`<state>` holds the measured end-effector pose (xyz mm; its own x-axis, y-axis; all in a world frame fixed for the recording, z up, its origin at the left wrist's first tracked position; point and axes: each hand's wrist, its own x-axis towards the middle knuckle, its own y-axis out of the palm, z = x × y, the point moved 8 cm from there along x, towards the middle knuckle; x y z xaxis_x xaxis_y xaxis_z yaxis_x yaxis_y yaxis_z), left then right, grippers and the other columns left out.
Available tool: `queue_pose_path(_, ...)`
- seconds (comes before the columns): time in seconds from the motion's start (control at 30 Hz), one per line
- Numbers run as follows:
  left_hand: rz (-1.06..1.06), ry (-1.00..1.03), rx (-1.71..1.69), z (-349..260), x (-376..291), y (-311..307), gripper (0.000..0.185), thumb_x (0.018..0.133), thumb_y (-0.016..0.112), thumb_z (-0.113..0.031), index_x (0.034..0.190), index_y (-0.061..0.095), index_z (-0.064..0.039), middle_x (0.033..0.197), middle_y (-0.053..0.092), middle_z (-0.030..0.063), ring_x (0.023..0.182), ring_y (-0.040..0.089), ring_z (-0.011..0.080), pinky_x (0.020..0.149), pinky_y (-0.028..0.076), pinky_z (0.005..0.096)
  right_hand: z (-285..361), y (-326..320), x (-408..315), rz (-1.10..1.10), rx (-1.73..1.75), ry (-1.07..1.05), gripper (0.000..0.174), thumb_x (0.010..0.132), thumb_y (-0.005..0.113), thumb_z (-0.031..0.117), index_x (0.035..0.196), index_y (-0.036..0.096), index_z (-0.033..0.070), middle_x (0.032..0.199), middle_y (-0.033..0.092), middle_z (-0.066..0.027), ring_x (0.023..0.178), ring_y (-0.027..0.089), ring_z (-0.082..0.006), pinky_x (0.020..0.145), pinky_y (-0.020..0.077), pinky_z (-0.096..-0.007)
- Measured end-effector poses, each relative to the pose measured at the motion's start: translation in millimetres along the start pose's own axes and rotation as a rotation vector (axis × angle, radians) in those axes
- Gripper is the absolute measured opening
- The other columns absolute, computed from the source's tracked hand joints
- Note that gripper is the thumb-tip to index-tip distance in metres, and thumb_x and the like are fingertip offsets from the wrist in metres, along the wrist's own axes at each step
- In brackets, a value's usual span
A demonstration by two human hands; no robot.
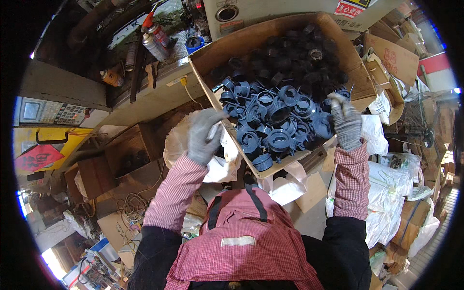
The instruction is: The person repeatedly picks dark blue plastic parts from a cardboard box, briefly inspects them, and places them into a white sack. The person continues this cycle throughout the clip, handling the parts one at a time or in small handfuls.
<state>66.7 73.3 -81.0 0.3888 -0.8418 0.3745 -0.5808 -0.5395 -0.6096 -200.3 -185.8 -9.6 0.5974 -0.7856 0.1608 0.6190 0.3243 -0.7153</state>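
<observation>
A large cardboard box [275,30] stands tilted in view before me, holding many dark, blue-lit molded plastic threaded parts [279,139] with thin runners. My left hand [206,136], in a grey glove, is at the box's left wall, its fingertips near the top edge; it is slightly blurred and no part shows in it. My right hand [345,121], in a striped grey glove, is at the box's right side beside the parts, fingers pointing away from me. Whether its fingertips touch a part or the box wall, I cannot tell.
Spray cans [155,47] and a blue cup [195,44] stand on the machine ledge beyond the box's left corner. A white sack [217,170] is below my left hand. White plastic bags [384,195] lie at right; coiled cable [132,208] is at lower left.
</observation>
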Motion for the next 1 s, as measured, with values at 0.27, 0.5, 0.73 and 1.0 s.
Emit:
queue_pose_path(0.27,0.887,-0.099,0.428,11,82,176,0.065,0.070,0.070,-0.007,0.130,0.051,-0.017,0.137,0.048,0.0139,0.117,0.054,0.0346,0.098,0.046,0.0394,-6,103,0,0.519,-0.075,-0.132,0.038,0.084,0.067,0.017,0.120,0.061,0.008,0.106,0.066,-0.0168,0.099,0.064,-0.0288,0.086,0.0495,-0.0362)
queue_pose_path(0.5,0.442,0.071,0.271,16,86,127,0.035,0.077,0.067,-0.012,0.111,0.062,-0.013,0.112,0.059,0.0131,0.104,0.058,0.0341,0.087,0.049,0.0396,-26,60,-13,0.267,0.200,-0.001,0.020,0.090,0.059,0.008,0.108,0.067,0.005,0.086,0.068,-0.0068,0.074,0.066,-0.0137,0.066,0.0514,-0.0257)
queue_pose_path(0.73,-0.070,-0.186,-0.532,37,94,45,0.021,0.089,0.062,-0.007,0.108,0.054,-0.008,0.101,0.060,0.0035,0.089,0.057,0.0131,0.078,0.049,0.0272,-21,2,-48,-0.123,0.813,0.034,0.023,0.098,0.051,0.010,0.117,0.058,0.000,0.096,0.069,-0.0120,0.095,0.064,-0.0166,0.090,0.0480,-0.0288)
queue_pose_path(1.0,-0.137,-0.418,-0.824,-9,23,9,0.049,0.087,0.068,-0.036,0.123,0.051,-0.008,0.109,0.062,0.0098,0.096,0.063,0.0213,0.079,0.055,0.0342,-75,-60,-151,-0.539,1.049,0.334,0.022,0.096,0.055,0.016,0.111,0.059,0.001,0.095,0.063,-0.0094,0.087,0.062,-0.0147,0.077,0.0536,-0.0265)
